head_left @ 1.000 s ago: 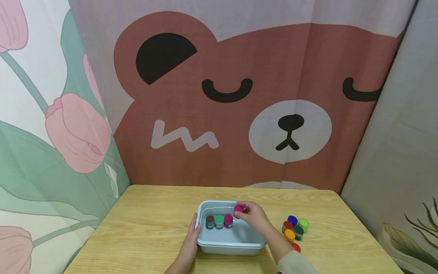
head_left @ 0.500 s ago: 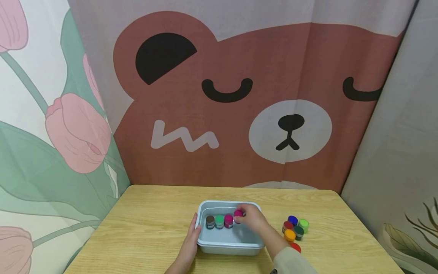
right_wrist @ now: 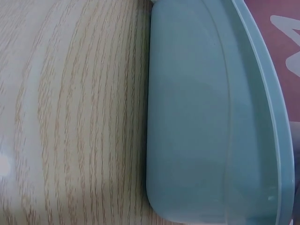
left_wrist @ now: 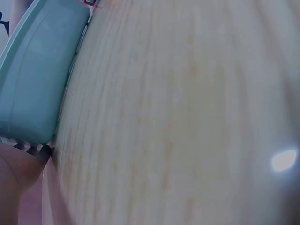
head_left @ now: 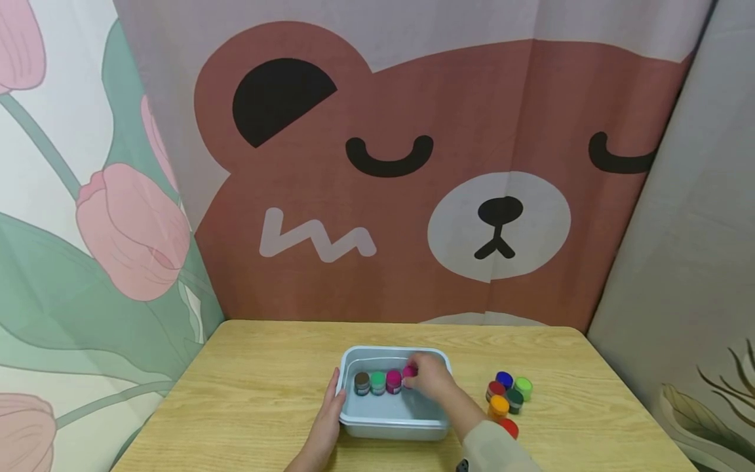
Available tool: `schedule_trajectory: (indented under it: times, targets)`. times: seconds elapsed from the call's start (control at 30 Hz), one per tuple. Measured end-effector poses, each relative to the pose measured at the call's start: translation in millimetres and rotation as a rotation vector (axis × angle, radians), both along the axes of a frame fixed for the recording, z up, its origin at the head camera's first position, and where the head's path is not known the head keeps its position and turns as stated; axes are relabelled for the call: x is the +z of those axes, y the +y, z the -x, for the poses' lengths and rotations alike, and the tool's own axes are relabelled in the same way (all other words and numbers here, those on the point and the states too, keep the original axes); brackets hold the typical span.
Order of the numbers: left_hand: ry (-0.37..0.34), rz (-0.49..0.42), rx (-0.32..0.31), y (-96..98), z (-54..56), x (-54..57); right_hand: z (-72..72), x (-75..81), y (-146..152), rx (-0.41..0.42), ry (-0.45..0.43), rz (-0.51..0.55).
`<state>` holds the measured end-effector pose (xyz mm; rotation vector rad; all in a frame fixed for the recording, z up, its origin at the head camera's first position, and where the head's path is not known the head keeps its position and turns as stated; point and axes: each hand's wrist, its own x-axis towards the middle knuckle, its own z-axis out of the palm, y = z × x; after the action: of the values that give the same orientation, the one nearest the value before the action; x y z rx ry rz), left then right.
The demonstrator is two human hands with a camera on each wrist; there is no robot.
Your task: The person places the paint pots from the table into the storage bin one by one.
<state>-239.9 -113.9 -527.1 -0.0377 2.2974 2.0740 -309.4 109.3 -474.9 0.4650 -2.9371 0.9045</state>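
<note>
A light-blue plastic tub (head_left: 395,421) sits on the table, its outer wall (right_wrist: 192,108) filling much of the right wrist view. My left hand (head_left: 322,423) holds the tub's left side, thumb at the rim and fingers along the outside. Inside, my right hand (head_left: 432,376) pinches a small magenta-lidded jar (head_left: 408,373), partly hidden by the fingers. It is at the right end of a row with a brown-lidded jar (head_left: 362,383), a green-lidded jar (head_left: 377,383) and another magenta-lidded jar (head_left: 393,381). The right hand is mostly hidden in its wrist view.
Right of the tub stands a cluster of jars: blue (head_left: 504,379), light green (head_left: 523,388), dark red (head_left: 495,391), dark green (head_left: 514,400), orange (head_left: 498,406) and red (head_left: 508,429). The right forearm passes close beside them. A bear-print curtain (head_left: 401,288) hangs behind the wooden table (head_left: 248,393).
My right hand has lowered the magenta-lidded jar into the tub, down to the right end of the row. The left hand has stayed on the tub's side.
</note>
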Motion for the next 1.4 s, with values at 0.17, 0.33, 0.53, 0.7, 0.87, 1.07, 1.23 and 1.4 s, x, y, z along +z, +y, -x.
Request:
schedule_trajectory:
  times: [0.17, 0.33, 0.53, 0.7, 0.87, 1.07, 1.23, 1.4]
  targets:
    - [-0.009, -0.004, 0.001, -0.2, 0.2, -0.2, 1.2, -3.8, -0.9, 0.019, -0.016, -0.018]
    - [-0.012, -0.010, 0.004, 0.2, -0.2, 0.8, 2.4, -4.7, -2.5, 0.002, -0.049, -0.022]
    - [-0.004, -0.006, 0.004, 0.3, 0.3, 0.5, 3.3, -4.5, -4.3, -0.030, -0.086, -0.015]
    - [0.002, -0.005, 0.002, 0.6, -0.2, 1.4, 3.4, -6.2, -4.8, -0.036, -0.080, -0.041]
    - [0.008, -0.002, 0.005, 0.6, -1.7, 1.3, 2.8, -6.5, -5.0, -0.039, -0.087, -0.046]
    - [0.019, -0.005, 0.009, 0.9, -2.6, 1.1, 1.3, -3.5, -5.3, -0.042, -0.092, -0.022]
    - [0.015, 0.001, 0.011, 0.8, -2.3, 0.9, 0.3, 2.5, -3.5, -0.034, -0.091, -0.002]
    - [0.001, 0.002, 0.014, 0.8, -1.9, 1.2, -4.4, 13.9, 2.7, -0.039, -0.100, 0.024]
